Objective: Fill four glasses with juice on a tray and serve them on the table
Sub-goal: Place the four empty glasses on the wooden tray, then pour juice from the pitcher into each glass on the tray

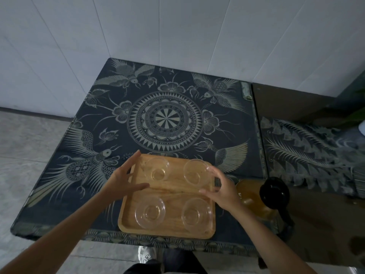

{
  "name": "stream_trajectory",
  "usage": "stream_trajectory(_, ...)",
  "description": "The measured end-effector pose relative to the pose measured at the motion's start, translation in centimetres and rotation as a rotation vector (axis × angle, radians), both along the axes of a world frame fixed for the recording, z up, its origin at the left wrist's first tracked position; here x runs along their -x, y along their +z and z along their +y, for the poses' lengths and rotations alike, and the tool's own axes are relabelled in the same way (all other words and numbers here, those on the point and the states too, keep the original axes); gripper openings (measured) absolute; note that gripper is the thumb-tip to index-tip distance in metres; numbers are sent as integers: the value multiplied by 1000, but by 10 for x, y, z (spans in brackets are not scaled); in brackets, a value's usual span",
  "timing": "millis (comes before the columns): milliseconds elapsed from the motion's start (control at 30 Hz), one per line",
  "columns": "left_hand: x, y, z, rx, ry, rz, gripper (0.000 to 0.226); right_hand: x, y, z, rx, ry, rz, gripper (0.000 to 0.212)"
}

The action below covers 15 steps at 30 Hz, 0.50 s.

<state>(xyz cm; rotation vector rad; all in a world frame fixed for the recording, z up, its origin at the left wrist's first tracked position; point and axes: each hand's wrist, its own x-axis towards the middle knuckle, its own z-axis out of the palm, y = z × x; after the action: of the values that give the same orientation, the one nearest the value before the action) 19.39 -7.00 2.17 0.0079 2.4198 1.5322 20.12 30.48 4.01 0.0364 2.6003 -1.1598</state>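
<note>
A wooden tray lies at the near edge of the table. On it stand several clear glasses, all looking empty: far left, far right, near left, near right. My left hand hovers over the tray's left rim with fingers spread and holds nothing. My right hand is at the tray's right rim beside the far right glass, fingers loosely curved; whether it touches the glass is unclear. A jug of amber juice with a black lid stands right of the tray.
The table wears a dark patterned cloth and sits in a corner of white tiled walls. A second patterned surface adjoins on the right, with green leaves at the far right edge. My shoe shows below the table's edge.
</note>
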Motion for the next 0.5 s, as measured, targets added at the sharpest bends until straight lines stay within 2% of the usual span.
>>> stream_trajectory(100,-6,12,-1,-22,-4,23,126,-7,12,10,-80,75,75,98)
stream_trajectory(200,-13,21,4,-45,-11,36,123,-17,26,19,-88,49,106,100)
stream_trajectory(367,-22,40,17,-58,2,68,117,-41,42,35,-70,-12,172,90)
stream_trajectory(500,-23,65,48,-71,-25,169,115,-62,56,55,-116,-50,259,81)
